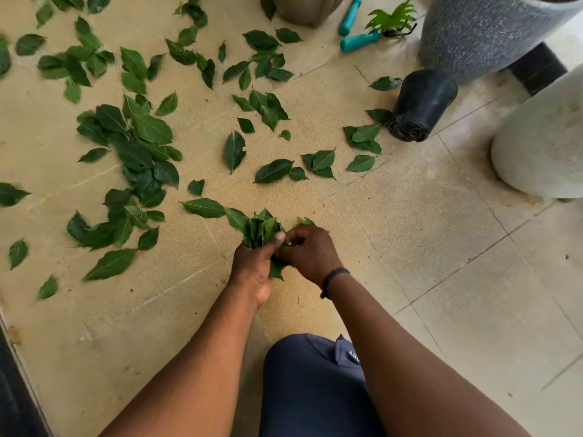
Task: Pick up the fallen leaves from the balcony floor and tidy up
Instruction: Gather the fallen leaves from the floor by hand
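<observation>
Green scatter: loose leaves (138,143) lie over the left and middle of the tan floor (176,310); those at the far left and top edges are blurred or cut off by the frame.
Left hand (252,269): clenched round a bunch of leaves (262,230), thumb pressed across the stems; leaf tips fan out above the fist, one leaf end pokes out below, and the fingers are hidden behind the bunch.
Right hand (310,253): touching the bunch, fingers curled in against it and pinching at the leaves; fingertips are hidden, a leaf tip shows just beyond the knuckles. A dark band (334,277) circles the wrist.
Knee: dark blue cloth (312,386) sits between the forearms, cut off at the bottom.
Upper right: teal-handled tool (355,26), its working end hidden under a small fern-like sprig (394,17); a black pot (421,105) lies on its side; a speckled grey planter (492,33) and a white planter (542,143) are both cut off by the frame.
</observation>
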